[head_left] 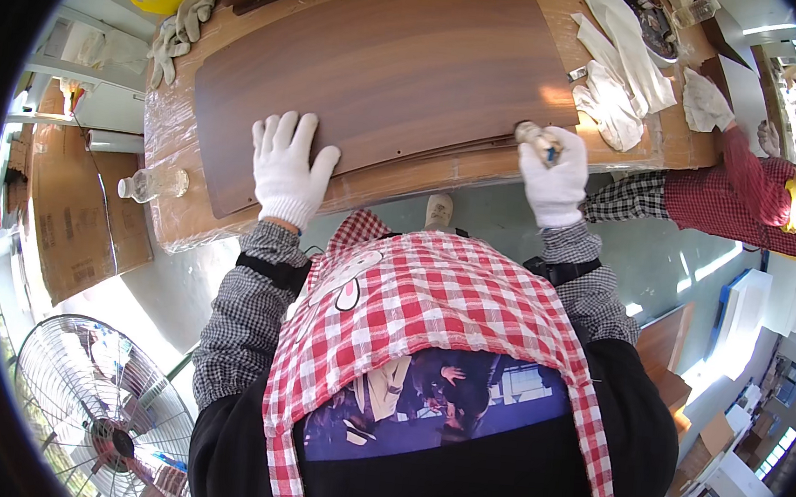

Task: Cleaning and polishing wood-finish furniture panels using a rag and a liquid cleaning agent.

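Left hand flat on brown panel; right hand apparently gripping a small tool.

We cannot make out the small tool in the right hand, mostly hidden by its glove, and the dark panel runs past the top edge.

Both arms reach forward from the body, sleeves in a small black-and-white check with dark bands near the elbows. The hands wear white knit gloves. The left hand lies flat, palm down, fingers spread and pointing away from the body, wrist straight. The right hand is curled into a loose fist, knuckles up, fingers closed around something small whose tip shows at the thumb side. The two hands are well apart, about level.
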`<state>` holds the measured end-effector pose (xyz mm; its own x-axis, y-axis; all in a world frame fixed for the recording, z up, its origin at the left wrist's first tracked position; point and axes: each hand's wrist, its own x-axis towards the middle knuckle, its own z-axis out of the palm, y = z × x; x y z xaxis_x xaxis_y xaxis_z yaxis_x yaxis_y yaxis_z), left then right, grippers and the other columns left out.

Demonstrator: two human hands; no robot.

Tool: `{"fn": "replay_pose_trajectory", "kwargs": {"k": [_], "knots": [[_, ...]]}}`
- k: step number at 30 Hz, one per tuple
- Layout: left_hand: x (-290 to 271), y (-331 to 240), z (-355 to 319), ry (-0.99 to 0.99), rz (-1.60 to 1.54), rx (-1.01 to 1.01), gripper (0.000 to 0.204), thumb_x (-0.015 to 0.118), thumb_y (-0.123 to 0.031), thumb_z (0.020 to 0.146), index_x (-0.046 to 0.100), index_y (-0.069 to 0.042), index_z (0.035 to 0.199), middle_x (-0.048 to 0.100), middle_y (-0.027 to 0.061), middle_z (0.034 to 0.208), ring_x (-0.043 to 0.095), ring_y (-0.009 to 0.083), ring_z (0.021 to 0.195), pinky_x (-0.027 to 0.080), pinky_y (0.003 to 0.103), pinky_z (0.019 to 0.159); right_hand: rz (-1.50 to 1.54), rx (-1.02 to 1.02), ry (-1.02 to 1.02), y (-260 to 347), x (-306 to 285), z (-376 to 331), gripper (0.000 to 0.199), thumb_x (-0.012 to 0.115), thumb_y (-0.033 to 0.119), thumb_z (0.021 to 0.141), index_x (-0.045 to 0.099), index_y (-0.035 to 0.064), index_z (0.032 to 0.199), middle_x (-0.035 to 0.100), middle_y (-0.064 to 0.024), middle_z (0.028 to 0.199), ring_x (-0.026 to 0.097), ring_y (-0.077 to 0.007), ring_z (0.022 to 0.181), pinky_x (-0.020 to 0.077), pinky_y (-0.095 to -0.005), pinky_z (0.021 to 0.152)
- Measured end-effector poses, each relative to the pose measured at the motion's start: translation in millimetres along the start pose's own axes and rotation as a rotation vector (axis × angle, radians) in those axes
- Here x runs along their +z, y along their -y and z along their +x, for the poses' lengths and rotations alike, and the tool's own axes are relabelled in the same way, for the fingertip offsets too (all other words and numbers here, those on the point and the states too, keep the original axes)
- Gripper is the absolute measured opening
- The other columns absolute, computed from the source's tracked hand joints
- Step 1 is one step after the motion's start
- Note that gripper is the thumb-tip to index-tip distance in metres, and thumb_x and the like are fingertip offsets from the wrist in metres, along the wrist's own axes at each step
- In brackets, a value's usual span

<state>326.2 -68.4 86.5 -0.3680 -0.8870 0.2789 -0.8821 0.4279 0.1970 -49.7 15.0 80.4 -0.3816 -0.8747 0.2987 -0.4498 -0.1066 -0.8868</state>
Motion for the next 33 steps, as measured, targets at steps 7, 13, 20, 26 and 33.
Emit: {"fn": "replay_pose_trajectory", "kwargs": {"k": [7,13,20,26,33], "knots": [[-21,105,-94,-0.052,-0.013,-0.285,0.054,0.072,-0.030,0.094,0.064,-0.001,0.138,0.062,0.0210,0.142,0.053,0.0437,0.133,0.040,0.055,0.120,-0.313,0.188,-0.279,-16,-10,-2,0.030,0.087,0.012,0.091,0.070,-0.0052,0.109,0.067,-0.0024,0.091,0.063,-0.0109,0.084,0.0549,-0.0281,0.081],[-10,142,-130,-0.087,-0.226,-0.316,0.058,0.070,-0.030,0.099,0.060,0.002,0.147,0.058,0.0246,0.152,0.051,0.0453,0.139,0.041,0.054,0.121,-0.121,-0.076,0.071,33,81,-49,0.018,0.083,0.008,0.084,0.074,-0.0028,0.096,0.076,-0.0136,0.090,0.073,-0.0229,0.079,0.0569,-0.0334,0.076],[-15,160,-140,-0.033,-0.321,-0.267,0.058,0.069,-0.029,0.096,0.061,0.002,0.144,0.062,0.0255,0.140,0.051,0.0452,0.138,0.042,0.053,0.120,-0.181,-0.080,0.143,53,126,-75,0.036,0.088,0.018,0.083,0.073,0.0018,0.112,0.074,-0.0124,0.097,0.072,-0.0319,0.093,0.0583,-0.0430,0.089],[-24,172,-123,-0.068,-0.235,-0.051,0.077,0.089,-0.030,0.071,0.061,-0.002,0.138,0.063,0.0220,0.134,0.054,0.0475,0.130,0.045,0.057,0.117,-0.335,0.222,-0.415,4,44,-32,0.051,0.084,0.023,0.095,0.065,-0.0052,0.133,0.071,-0.0145,0.119,0.069,-0.0217,0.108,0.0550,-0.0363,0.102],[-25,188,-95,0.003,-0.172,0.109,0.092,0.096,-0.031,0.059,0.060,-0.010,0.141,0.057,0.0216,0.149,0.051,0.0523,0.142,0.039,0.063,0.126,-0.486,0.244,-0.292,8,40,-23,0.048,0.083,0.021,0.095,0.066,-0.0063,0.130,0.072,-0.0145,0.118,0.069,-0.0207,0.107,0.0541,-0.0346,0.102]]}}
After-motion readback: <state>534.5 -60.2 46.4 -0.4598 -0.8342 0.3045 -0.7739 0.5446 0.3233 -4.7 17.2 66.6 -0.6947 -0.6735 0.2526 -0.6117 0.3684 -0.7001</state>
